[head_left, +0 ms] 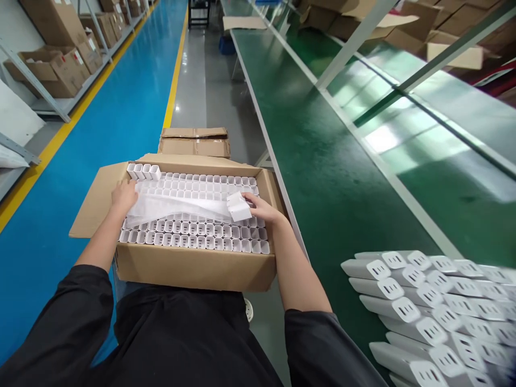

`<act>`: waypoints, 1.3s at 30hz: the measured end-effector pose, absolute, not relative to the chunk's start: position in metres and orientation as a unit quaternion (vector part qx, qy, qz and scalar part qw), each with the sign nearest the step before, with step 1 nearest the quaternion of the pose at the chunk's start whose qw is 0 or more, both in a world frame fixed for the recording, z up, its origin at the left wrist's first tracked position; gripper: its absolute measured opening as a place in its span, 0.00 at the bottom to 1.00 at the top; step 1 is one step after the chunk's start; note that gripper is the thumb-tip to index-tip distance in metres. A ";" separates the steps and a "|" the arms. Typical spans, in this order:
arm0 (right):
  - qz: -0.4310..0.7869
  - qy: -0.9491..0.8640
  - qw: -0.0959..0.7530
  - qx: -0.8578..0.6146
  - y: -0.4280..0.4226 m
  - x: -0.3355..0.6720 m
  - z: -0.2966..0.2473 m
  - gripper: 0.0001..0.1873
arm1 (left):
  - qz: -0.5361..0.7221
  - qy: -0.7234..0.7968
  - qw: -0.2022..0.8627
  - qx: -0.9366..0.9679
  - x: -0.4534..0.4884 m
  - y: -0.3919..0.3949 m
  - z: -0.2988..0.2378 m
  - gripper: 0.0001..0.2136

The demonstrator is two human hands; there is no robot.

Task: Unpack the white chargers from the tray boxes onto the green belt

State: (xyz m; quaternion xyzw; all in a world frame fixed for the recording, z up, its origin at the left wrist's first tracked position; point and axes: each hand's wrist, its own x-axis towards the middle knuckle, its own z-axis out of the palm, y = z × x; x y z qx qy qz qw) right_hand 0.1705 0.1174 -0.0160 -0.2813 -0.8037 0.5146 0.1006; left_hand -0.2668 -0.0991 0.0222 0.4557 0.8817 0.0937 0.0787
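Observation:
An open cardboard box [193, 266] rests on my lap, filled with several rows of small white plastic housings [189, 234] standing on end. A thin translucent sheet [177, 204] lies across the middle of them. My left hand [124, 194] rests at the sheet's left end, fingers curled on its edge. My right hand [260, 207] pinches a few white housings [238, 207] lifted just above the right side of the box. A short row of housings [144, 171] stands higher at the back left corner.
A long green workbench [322, 161] runs along my right, with several white housings [435, 312] laid in rows at its near end. Another closed carton [194, 141] sits on the floor beyond my box. Shelves with cardboard boxes [56, 59] line the blue aisle at left.

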 end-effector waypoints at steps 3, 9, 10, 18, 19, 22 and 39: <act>0.537 -0.782 0.124 -0.291 0.114 0.173 -0.020 0.30 | 0.099 0.832 0.062 0.543 -0.253 -0.103 0.012 0.16; 0.561 -0.747 0.175 -0.311 0.110 0.175 -0.018 0.29 | 0.088 0.752 0.135 0.639 -0.263 -0.120 -0.003 0.14; 0.562 -0.745 0.181 -0.311 0.109 0.175 -0.017 0.29 | 0.091 0.753 0.135 0.638 -0.267 -0.121 -0.005 0.14; 0.551 -0.745 0.172 -0.334 0.110 0.176 -0.020 0.32 | 0.144 0.754 0.054 0.638 -0.237 -0.116 0.008 0.14; 0.546 -0.747 0.170 -0.339 0.110 0.176 -0.022 0.33 | 0.152 0.729 0.057 0.665 -0.224 -0.114 0.010 0.15; 0.536 -0.750 0.168 -0.349 0.110 0.177 -0.027 0.33 | 0.138 0.631 0.113 0.755 -0.185 -0.106 0.009 0.16; 0.582 -0.716 0.216 -0.321 0.105 0.180 -0.020 0.33 | 0.122 0.696 0.262 0.657 -0.173 -0.060 -0.014 0.19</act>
